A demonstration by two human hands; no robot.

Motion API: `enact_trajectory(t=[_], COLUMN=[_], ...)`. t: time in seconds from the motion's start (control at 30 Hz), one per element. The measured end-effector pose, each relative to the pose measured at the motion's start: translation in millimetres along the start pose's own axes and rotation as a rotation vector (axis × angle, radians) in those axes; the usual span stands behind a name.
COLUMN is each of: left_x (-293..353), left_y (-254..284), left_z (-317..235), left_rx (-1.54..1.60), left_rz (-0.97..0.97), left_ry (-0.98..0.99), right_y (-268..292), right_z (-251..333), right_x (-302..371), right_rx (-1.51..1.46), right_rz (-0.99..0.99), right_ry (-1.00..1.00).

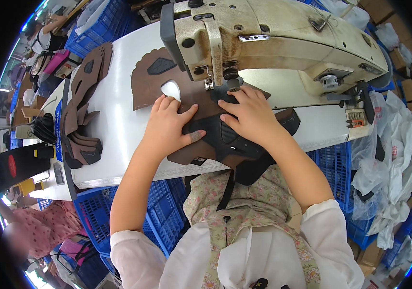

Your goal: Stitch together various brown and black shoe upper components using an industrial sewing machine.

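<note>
A brown and black shoe upper piece (201, 108) lies flat beneath the needle area of a worn cream sewing machine (263, 48). My left hand (170, 120) rests on the brown part with fingers spread, just below its oval cutout. Close to the presser foot (209, 83), my right hand (249, 115) presses on the piece, fingers apart. A ribbed black panel (227, 132) of the piece lies between the two hands. Its black near end hangs over the table's front edge.
Stacked brown cut pieces (83, 106) lie at the left of the white table (119, 144). Blue crates (162, 212) stand below the table's front edge. White plastic bags (393, 144) pile up at the right. Other people are at the far left, one in a pink dotted garment (52, 226).
</note>
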State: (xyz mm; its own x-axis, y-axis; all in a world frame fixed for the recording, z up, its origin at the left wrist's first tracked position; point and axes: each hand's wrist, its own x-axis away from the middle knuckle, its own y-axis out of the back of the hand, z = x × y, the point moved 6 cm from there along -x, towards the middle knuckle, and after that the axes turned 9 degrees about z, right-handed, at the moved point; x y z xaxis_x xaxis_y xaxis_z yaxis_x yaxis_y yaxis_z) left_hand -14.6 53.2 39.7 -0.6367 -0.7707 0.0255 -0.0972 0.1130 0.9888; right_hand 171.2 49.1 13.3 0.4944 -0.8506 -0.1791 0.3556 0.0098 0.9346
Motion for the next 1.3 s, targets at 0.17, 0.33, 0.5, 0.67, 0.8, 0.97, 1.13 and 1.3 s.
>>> enact_trajectory(t=[0.17, 0.33, 0.5, 0.67, 0.8, 0.97, 1.13, 1.3], left_x=[-3.4, -6.6, -11.0, -15.3, -17.4, -19.4, -20.0, -19.7], left_y=[-3.6, -3.8, -4.6, -5.6, -7.0, -7.4, -8.8, -9.6], left_z=[-1.3, -1.7, -1.6, 2.3, 5.8, 9.6, 11.6, 12.6], left_rx=[-0.025, -0.049, -0.072, -0.088, -0.086, -0.078, -0.042, -0.048], left_rz=[-0.024, -0.043, -0.045, -0.09, -0.111, -0.136, -0.113, -0.131], left_ry=[0.029, 0.038, 0.083, 0.094, 0.106, 0.111, 0.126, 0.123], right_y=[0.5, -0.6, 4.1, 0.9, 5.3, 4.4, 3.8, 5.5], right_z=[-7.9, -16.6, -20.2, -27.9, -26.9, -30.0, -31.2, -28.9], right_x=[-5.9, -13.4, -20.6, -29.4, -32.9, -38.4, -39.3, -38.5], right_rx=[0.009, 0.026, 0.012, -0.005, 0.025, 0.04, 0.04, 0.053], right_rz=[0.014, 0.007, -0.018, -0.005, -0.018, 0.045, 0.081, 0.061], right_ry=[0.0, 0.006, 0.037, 0.058, 0.064, 0.046, 0.019, 0.019])
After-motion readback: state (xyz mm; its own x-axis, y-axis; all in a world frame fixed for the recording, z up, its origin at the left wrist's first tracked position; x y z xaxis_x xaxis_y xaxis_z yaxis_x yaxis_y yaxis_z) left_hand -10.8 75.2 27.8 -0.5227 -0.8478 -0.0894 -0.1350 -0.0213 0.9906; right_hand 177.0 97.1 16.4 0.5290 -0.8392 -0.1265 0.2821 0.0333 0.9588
